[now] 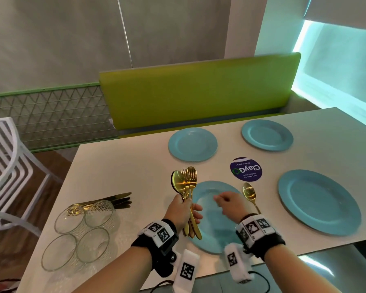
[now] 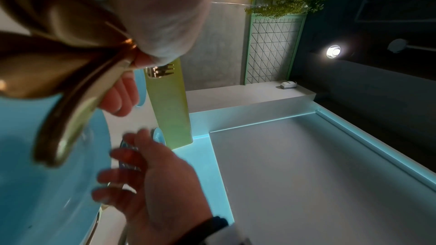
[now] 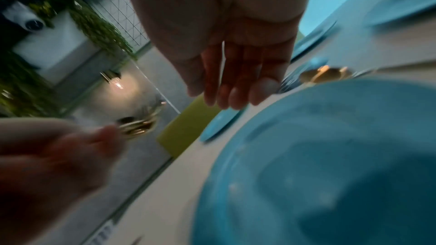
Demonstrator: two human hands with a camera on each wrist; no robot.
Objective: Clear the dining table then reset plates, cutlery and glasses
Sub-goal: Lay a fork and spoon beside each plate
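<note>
Several blue plates lie on the white table point(image 1: 123, 170). My left hand point(image 1: 183, 209) grips a bundle of gold spoons and forks point(image 1: 187, 182) upright at the left rim of the nearest blue plate point(image 1: 211, 229). The bundle's handles point(image 2: 70, 118) fill the left wrist view. My right hand point(image 1: 227, 203) hovers over that plate, fingers relaxed and holding nothing; its fingers point(image 3: 235, 81) hang straight above the plate point(image 3: 330, 165). One gold spoon point(image 1: 249, 195) lies on the table just right of the plate.
Several clear glass bowls point(image 1: 80, 233) cluster at the table's left, with gold-handled knives point(image 1: 112, 201) behind them. A purple round sticker point(image 1: 246, 169) sits mid-table. A green bench back point(image 1: 199, 92) runs along the far side; a white chair point(image 1: 6, 166) stands left.
</note>
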